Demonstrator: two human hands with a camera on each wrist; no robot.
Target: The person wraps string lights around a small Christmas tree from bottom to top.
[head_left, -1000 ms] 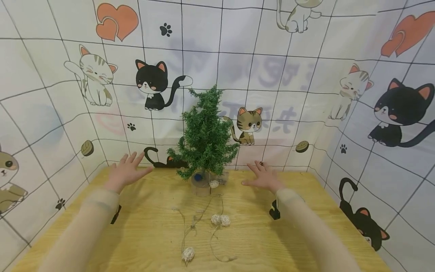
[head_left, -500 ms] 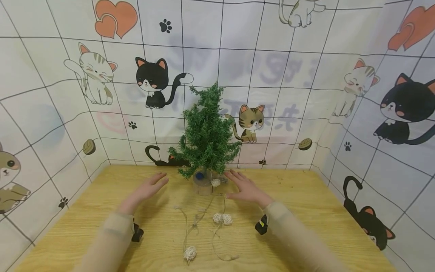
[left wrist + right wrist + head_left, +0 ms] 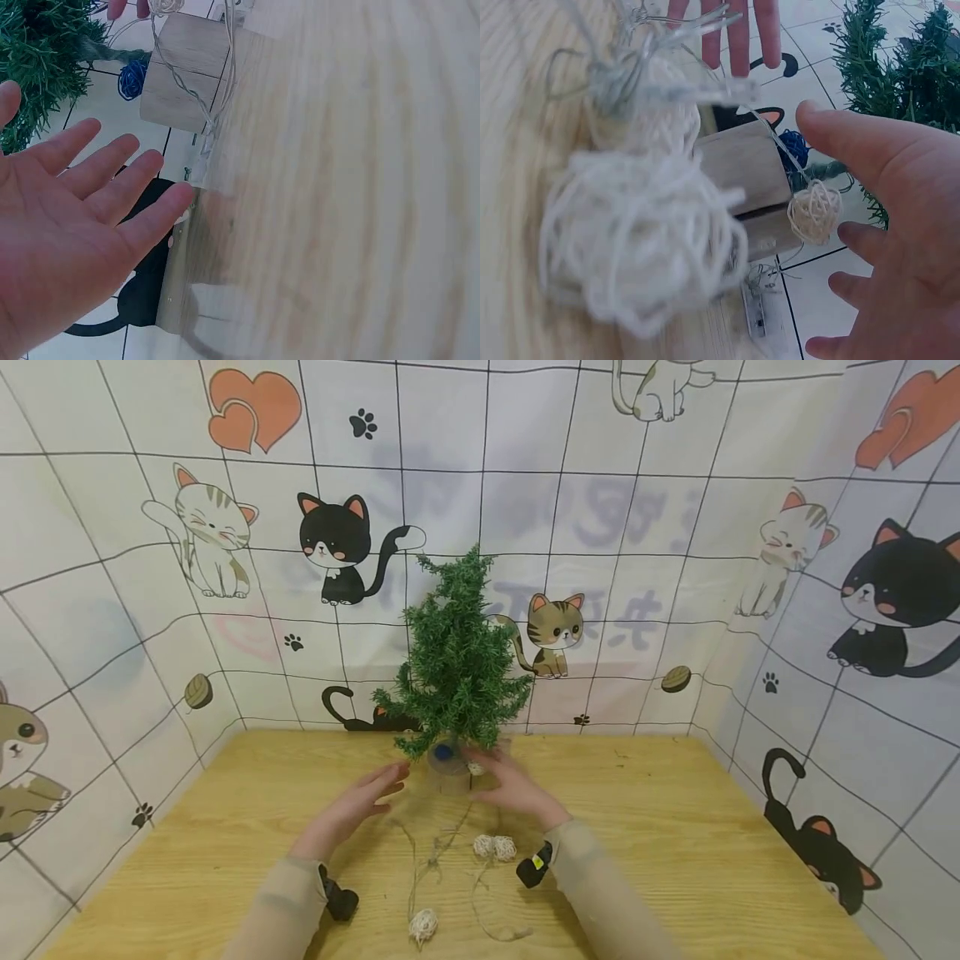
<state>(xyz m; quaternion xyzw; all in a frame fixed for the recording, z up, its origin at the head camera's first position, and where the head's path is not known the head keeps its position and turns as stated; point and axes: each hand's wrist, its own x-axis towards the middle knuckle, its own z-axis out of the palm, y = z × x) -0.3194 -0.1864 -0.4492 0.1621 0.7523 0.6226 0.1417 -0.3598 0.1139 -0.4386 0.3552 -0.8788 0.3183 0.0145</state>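
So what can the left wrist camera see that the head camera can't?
Only the left wrist view shows the palm of the left hand turned flat toward us. Only the head view shows the orange-red hearts, both sleeves and the white ball nearest the front. Both show the green tree, its base, the blue ball and the wooden table.

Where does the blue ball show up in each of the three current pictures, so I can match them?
Head: just left of centre, below mid-height, the blue ball shows under the lower branches of the green tree.
Left wrist: upper left, the blue ball shows by the pale block.
Right wrist: right of centre, above mid-height, the blue ball is partly hidden behind the pale block.
Shared landmark: the green tree.
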